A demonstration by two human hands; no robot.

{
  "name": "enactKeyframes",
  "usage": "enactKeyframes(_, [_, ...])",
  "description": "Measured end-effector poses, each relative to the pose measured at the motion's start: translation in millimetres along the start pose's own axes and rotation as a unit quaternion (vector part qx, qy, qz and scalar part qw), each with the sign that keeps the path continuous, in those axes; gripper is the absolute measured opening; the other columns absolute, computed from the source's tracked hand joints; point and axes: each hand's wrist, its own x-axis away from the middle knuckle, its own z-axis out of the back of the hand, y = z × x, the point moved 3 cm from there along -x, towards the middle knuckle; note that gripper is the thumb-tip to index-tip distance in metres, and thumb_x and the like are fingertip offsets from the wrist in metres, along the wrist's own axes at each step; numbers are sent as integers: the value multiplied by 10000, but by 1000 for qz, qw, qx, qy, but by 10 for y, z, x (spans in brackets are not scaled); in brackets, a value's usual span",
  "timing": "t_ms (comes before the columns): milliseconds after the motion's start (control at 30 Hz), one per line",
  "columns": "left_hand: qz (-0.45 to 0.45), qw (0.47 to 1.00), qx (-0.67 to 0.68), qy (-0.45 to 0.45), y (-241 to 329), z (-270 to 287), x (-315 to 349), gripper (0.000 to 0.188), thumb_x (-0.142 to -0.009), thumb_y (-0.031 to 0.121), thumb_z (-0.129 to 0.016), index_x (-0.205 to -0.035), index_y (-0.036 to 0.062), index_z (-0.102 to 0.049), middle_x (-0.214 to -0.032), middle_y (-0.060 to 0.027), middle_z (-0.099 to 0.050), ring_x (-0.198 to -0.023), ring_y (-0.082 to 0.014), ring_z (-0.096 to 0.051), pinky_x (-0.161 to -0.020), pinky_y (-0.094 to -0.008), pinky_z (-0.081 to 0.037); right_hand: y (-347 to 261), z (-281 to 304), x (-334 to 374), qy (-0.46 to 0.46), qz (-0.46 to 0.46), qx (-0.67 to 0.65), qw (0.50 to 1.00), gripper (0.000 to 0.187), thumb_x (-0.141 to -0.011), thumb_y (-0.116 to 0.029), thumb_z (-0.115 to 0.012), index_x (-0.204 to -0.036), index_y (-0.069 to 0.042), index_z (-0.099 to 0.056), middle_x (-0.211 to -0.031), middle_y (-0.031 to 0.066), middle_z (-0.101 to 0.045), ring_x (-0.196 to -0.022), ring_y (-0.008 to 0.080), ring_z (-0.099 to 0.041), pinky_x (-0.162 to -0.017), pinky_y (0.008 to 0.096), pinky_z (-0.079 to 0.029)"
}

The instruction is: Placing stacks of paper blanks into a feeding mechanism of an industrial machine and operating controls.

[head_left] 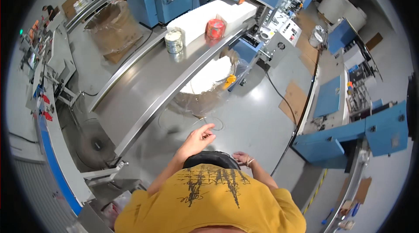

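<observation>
Keep your left hand (198, 140) loose and clear of the railed steel table's (139, 87) right edge. Hands are apart; left looks empty, can't tell on the right hand (240, 157), fingers unclear. Plastic-lined bin (203, 104) sits ahead of both, along the tabletop's right edge.

L hand (196, 141) nr R hand (241, 157); red cyl. (215, 28) on tbl (133, 95).

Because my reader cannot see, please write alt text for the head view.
A person's open left hand and right hand are in front of their yellow shirt, near a steel table. On it are a silvery cylinder, a red cylinder and white material.
</observation>
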Motion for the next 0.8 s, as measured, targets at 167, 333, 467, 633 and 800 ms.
enactKeyframes(167, [-21,999,3,36,72,319,-486,316,-881,120,-609,-1171,7,-558,-863,-38,-620,-743,-83,-553,-668,-234,-463,-1418,288,-311,-20,140,62,988,385,-845,-444,-650,-1060,-129,-598,-904,-33,-600,-785,89,-557,-662,272,-495])
enactKeyframes(333, [-82,975,4,208,269,935,-954,203,-892,82,-574,-1074,-1,-611,-770,-5,-608,-663,-55,-526,-590,-203,-432,-2523,82,-657,-11,273,90,958,347,-864,-382,-647,-1072,-107,-608,-912,-5,-618,-804,90,-560,-682,269,-490])
enactKeyframes(467, [-84,939,-40,331,479,1455,-1293,164,-896,83,-566,-1013,-9,-634,-750,-10,-600,-663,-63,-527,-601,-209,-435,-3189,-220,-258,-213,363,172,891,335,-877,-316,-650,-1123,-92,-603,-989,9,-641,-860,106,-576,-761,260,-486])
enactKeyframes(633, [-77,933,-76,344,559,1785,-1709,163,-904,89,-559,-1010,-11,-633,-759,-24,-605,-668,-85,-540,-620,-225,-453,-3770,-259,-29,-259,336,258,868,251,-935,-285,-560,-1044,-76,-647,-975,-16,-666,-895,84,-586,-803,260,-481])
enactKeyframes(800, [-60,947,19,314,902,1621,-1814,170,-914,97,-571,-1034,-4,-637,-830,-37,-645,-690,-84,-582,-638,-221,-473,-4376,268,-172,-139,221,178,949,328,-905,-390,-591,-1070,-110,-634,-870,-16,-633,-772,72,-567,-657,230,-490])
